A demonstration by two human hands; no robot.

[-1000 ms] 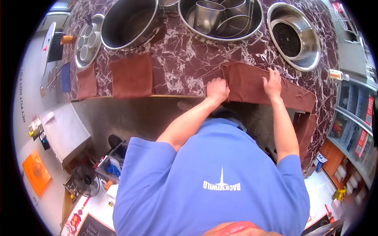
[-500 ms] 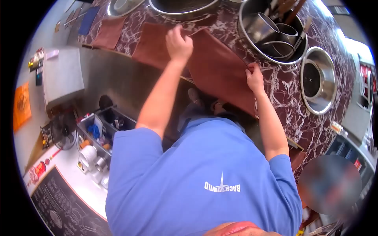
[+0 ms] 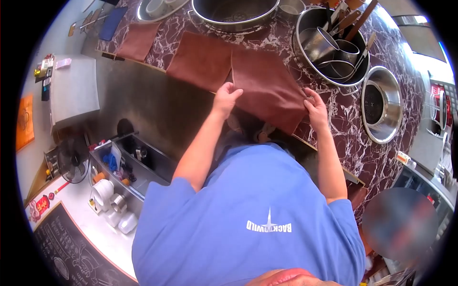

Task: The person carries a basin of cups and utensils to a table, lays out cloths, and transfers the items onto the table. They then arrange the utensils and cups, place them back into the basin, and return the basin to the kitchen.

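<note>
A brown, leather-like mat [image 3: 267, 78] lies partly on the marbled counter, and its near part hangs over the front edge. My left hand [image 3: 227, 99] pinches the near left corner of this mat between thumb and fingers. At its right edge, my right hand [image 3: 315, 107] grips the border, with the thumb toward the mat. Soft folds run across the surface between the two hands. A second brown mat [image 3: 198, 59] lies flat just left of the held one, its edge close beside it.
A marbled counter [image 3: 341, 112] curves around the front and right. On it stand a steel pot of utensils [image 3: 305, 52], a steel bowl [image 3: 393, 107] and a wide pan [image 3: 234, 21]. Another brown mat [image 3: 138, 42] lies farther left. Behind on the left is a grey bin [image 3: 152, 167].
My left hand has come down from the far edge of the mats to the held mat's near left corner. That mat's near edge has been drawn up and back, while my right hand shifted slightly nearer.
</note>
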